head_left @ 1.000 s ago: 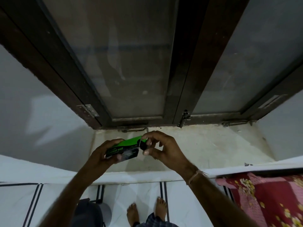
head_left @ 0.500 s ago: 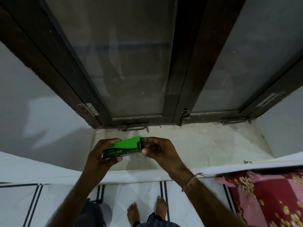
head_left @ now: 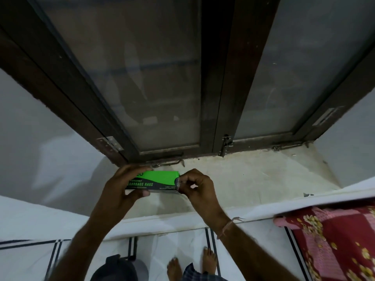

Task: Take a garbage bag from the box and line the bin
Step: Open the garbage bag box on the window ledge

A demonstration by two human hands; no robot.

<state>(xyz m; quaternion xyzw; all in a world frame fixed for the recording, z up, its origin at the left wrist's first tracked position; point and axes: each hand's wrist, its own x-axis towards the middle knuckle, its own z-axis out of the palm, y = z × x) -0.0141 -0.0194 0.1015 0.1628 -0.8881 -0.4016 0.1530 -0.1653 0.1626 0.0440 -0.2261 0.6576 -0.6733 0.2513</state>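
Left hand point(head_left: 119, 193) grips a green garbage bag box point(head_left: 160, 180) above a windowsill point(head_left: 253, 179); right hand point(head_left: 195, 188) pinches its end. A dark bin point(head_left: 119, 268) stands below.

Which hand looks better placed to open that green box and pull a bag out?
Probably the right hand: its fingers pinch the near end of the box, where it opens. The left hand grips the box's body and steadies it.
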